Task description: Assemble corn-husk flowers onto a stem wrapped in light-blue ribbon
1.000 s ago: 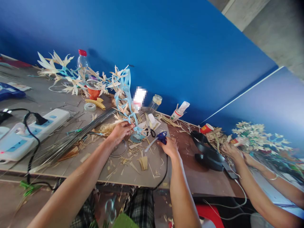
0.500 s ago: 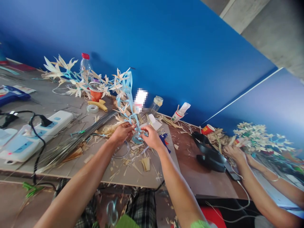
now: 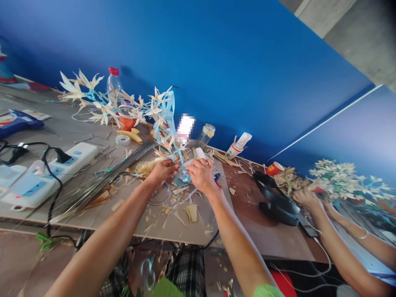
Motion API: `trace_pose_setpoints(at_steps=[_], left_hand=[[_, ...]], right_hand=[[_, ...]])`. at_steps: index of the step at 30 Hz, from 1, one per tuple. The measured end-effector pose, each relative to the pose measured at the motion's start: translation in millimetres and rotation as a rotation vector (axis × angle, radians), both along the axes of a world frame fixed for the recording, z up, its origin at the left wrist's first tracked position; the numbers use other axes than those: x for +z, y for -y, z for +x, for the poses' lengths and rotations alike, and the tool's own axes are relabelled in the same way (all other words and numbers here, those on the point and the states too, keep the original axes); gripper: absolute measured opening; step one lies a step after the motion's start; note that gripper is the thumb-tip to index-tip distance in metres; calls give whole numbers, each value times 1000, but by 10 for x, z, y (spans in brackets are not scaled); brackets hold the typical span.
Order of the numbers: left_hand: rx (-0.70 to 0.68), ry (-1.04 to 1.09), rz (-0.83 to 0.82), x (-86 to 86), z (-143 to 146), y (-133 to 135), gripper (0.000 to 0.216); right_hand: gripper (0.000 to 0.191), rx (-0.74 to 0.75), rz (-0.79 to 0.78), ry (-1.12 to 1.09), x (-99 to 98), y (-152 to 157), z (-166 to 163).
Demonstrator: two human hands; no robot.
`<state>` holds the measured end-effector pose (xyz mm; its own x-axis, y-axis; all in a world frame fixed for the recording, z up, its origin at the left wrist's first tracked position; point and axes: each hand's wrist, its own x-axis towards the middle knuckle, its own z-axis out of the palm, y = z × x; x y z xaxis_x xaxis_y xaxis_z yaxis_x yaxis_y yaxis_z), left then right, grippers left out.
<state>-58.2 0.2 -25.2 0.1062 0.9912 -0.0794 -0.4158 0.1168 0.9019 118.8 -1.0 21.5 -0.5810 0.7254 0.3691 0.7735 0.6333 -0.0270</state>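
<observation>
A spray of cream dried-husk flowers (image 3: pixel 159 99) arches up in front of the blue wall, with light-blue ribbon (image 3: pixel 168 105) looping through it. At its lower end my left hand (image 3: pixel 165 171) is closed in a pinch on the blue-wrapped stem. Just to the right, my right hand (image 3: pixel 200 173) is closed, its fingers bunched at the ribbon; the back of the hand hides the exact grip. Loose coils of blue ribbon (image 3: pixel 182 178) hang between the two hands, over the scrap-strewn board.
Thin metal wires (image 3: pixel 114 177) lie left of my hands, near a white power strip (image 3: pixel 58 173). A tape roll (image 3: pixel 123 140), red cup (image 3: pixel 126 122) and clear bottle (image 3: pixel 114 84) stand behind. At right are a black object (image 3: pixel 275 198) and another person's hands (image 3: pixel 309 200).
My right hand has turned over and its fingers have drawn together near the ribbon. My left hand stays at the stem. The whole view has shifted slightly.
</observation>
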Motion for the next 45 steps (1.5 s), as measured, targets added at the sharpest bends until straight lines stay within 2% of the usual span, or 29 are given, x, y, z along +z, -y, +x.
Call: trace_pose_setpoints(at_steps=[12,21,31,33,35,36,38,39,41,43,45], left_hand=[[-5,-126,29,14,12,-3,29],[-42,-135,15,20,4,25,30],[-51,-104,51,-1,25,44,30],[-20,-88,47,-13,19,32,30],[18,-50,34,-25,10,17,29],[35,-24,28,-31,6,8,29],[63,25,25,-38,-1,-9,29],[67,42,25,-38,-2,-16,29],[57,60,16,-32,-2,-22,30],[33,66,0,-16,3,-19,32],[19,68,-14,0,11,-12,33]], right_hand=[[28,99,96,177,78,-37,71],[25,133,162,299,149,-43,55],[22,150,120,336,312,46,-49],[22,164,124,234,347,82,-6],[43,124,145,7,339,92,104],[49,45,167,-180,310,83,175],[47,-157,171,-643,204,41,308],[44,-268,110,-860,133,14,352],[43,-332,-219,-1036,-23,-32,365],[39,-260,-551,-1033,-157,-60,281],[36,-165,-666,-1066,-235,-79,147]])
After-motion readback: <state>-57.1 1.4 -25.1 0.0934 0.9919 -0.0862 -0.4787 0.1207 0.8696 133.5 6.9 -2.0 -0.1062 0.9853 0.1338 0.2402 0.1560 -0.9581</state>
